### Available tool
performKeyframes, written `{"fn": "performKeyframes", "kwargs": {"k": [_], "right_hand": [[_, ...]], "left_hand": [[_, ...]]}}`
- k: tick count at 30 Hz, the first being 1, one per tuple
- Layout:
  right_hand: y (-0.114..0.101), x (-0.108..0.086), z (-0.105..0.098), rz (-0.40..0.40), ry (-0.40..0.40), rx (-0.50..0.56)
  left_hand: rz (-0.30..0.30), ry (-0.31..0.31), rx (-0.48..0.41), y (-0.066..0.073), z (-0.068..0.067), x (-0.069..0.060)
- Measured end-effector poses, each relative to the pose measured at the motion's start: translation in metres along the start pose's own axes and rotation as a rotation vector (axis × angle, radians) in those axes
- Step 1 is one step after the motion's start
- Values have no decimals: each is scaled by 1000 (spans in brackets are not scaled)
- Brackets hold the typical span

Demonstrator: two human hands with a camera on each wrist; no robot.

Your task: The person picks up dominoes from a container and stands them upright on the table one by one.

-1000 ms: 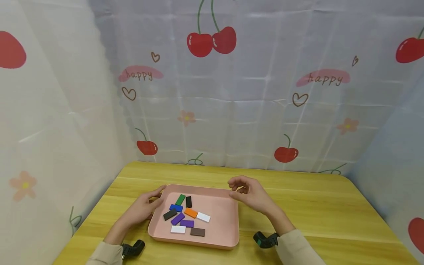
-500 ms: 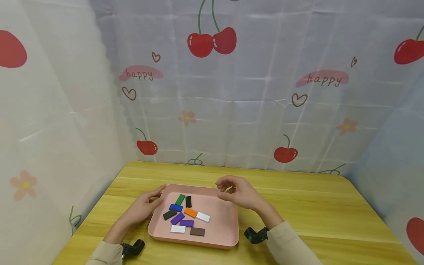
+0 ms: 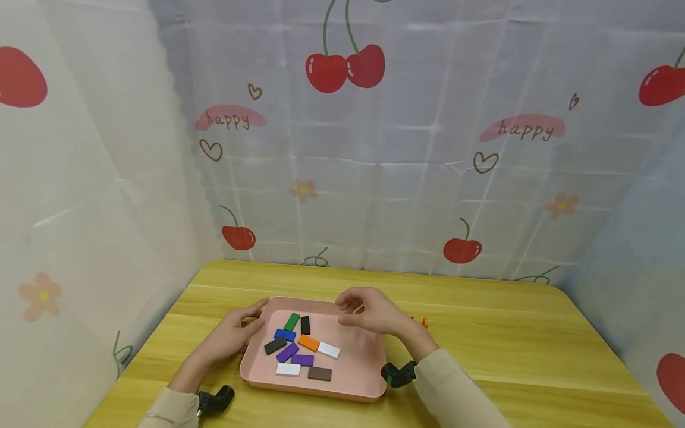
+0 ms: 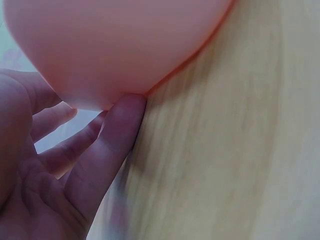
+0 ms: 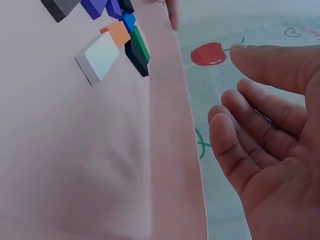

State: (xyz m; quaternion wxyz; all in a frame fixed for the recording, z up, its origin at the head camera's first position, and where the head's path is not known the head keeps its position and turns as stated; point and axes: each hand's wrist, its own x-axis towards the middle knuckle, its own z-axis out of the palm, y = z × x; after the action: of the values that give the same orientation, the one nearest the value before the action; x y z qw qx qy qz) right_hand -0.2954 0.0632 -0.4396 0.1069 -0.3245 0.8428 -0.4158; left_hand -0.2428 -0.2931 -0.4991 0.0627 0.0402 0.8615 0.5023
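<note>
A pink tray [image 3: 364, 368] lies on the table with several small flat blocks scattered in its left half. Among them are a green block [image 3: 291, 322], a blue block [image 3: 285, 335], an orange block [image 3: 308, 343], a white block [image 3: 329, 350] and a brown block [image 3: 320, 374]. My left hand [image 3: 230, 336] rests along the tray's left side, its extended fingers and thumb touching the outer wall near the far corner. Over the tray's far right part hovers my right hand [image 3: 369, 312], its fingers loosely bent and apart from the thumb, holding nothing.
The yellow wood-grain table [image 3: 514, 345] extends around the tray. Just past my right wrist, a small orange piece [image 3: 425, 322] shows on the table, partly hidden. A cherry-print curtain [image 3: 374, 202] encloses the back and sides.
My right hand has moved left, from the tray's right edge to over its far right part. The orange piece beyond the wrist has come into view. The left hand and blocks stay put.
</note>
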Motion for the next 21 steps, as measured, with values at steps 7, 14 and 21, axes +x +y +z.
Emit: {"fn": "performKeyframes", "kwargs": {"k": [7, 14, 21], "right_hand": [[2, 8, 9, 26, -54, -14], [6, 13, 19, 50, -83, -30], [7, 16, 31, 122, -87, -73]], "left_hand": [[-5, 3, -1, 1, 1, 0], [-4, 11, 19, 0, 2, 0], [-1, 16, 34, 2, 1, -1]]}}
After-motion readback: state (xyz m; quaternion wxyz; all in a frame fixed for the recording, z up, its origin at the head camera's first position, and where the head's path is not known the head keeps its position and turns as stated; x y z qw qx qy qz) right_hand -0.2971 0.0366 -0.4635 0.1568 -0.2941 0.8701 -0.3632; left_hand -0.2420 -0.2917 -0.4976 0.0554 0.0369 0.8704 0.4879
